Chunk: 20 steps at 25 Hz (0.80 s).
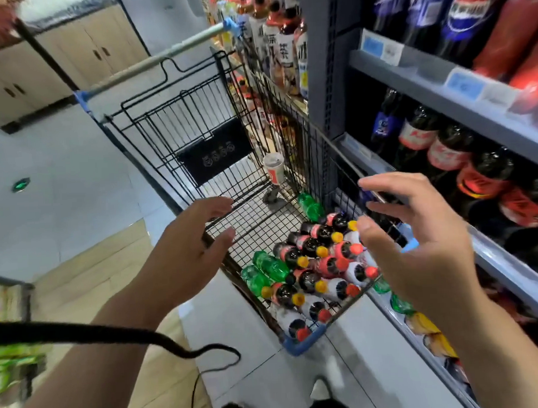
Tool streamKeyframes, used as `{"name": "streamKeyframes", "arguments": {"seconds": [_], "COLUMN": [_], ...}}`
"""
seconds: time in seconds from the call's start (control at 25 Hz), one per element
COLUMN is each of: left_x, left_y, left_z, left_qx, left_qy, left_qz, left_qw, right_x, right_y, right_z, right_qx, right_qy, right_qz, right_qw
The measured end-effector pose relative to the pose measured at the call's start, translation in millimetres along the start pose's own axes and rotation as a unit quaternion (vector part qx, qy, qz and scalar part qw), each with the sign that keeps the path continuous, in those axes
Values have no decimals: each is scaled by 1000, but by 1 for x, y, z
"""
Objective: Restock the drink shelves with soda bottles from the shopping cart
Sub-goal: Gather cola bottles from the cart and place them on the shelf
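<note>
Currently: wire shopping cart [176, 121] stands in the aisle. Its basket holds a heap of soda bottles [314, 263], lying on their sides at the near end, toward 5 o'clock.

Heap contents: dark cola bottles with pink-red or white labels and yellow or red caps. Green bottles [269, 266] lie along its 9 o'clock edge, and one more lies at its 12 o'clock.

A white cup [273, 167] with a red band stands at the basket's far end.

Drink shelves [442, 91] run at the cart's 3 o'clock and carry large cola bottles [484, 173] with red labels. Blue-labelled ones sit on the tier above.

Hands:
- Left hand [186, 248] hovers over the cart's 9 o'clock rim, fingers spread, holding nothing.
- Right hand [419, 242] hovers at the heap's 3 o'clock, fingers spread and slightly bent, holding nothing.
</note>
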<state>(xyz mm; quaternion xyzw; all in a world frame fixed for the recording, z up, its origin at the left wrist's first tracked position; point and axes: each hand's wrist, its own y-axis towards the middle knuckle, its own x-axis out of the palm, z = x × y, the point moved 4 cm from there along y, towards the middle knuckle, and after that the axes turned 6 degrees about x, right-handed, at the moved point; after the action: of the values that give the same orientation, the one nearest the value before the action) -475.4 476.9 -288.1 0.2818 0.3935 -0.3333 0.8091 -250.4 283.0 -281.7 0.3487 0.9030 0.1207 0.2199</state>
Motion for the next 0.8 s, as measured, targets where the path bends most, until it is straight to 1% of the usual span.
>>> {"name": "streamKeyframes", "arguments": {"seconds": [0.08, 0.16, 0.28, 0.36, 0.44, 0.52, 0.6, 0.72, 0.8], "left_x": [21, 43, 83, 114, 146, 186, 225, 285, 325], "left_y": [24, 48, 86, 117, 144, 177, 211, 260, 285], "left_z": [-18, -36, -68, -92, -116, -140, -165, -187, -193], "left_qx": [4, 22, 37, 61, 80, 81, 84, 141, 179], "left_qy": [-6, -21, -80, -90, -73, -64, -29, 56, 74], "left_qz": [-31, -62, -115, -163, -210, -269, -313, -353, -379], "left_qw": [999, 998, 989, 981, 972, 958, 945, 923, 905], "right_x": [15, 28, 48, 62, 78, 92, 108, 126, 136], "right_y": [7, 13, 16, 22, 25, 28, 28, 29, 28], "right_z": [17, 36, 63, 82, 100, 124, 148, 175, 193], "right_qx": [-9, 28, 74, 104, 157, 204, 226, 243, 273], "right_qy": [-33, -40, -33, -43, -47, -48, -47, -59, -52], "right_qz": [-6, 1, 51, 87, 114, 172, 224, 255, 268], "right_qw": [999, 999, 995, 990, 980, 962, 947, 934, 923]}}
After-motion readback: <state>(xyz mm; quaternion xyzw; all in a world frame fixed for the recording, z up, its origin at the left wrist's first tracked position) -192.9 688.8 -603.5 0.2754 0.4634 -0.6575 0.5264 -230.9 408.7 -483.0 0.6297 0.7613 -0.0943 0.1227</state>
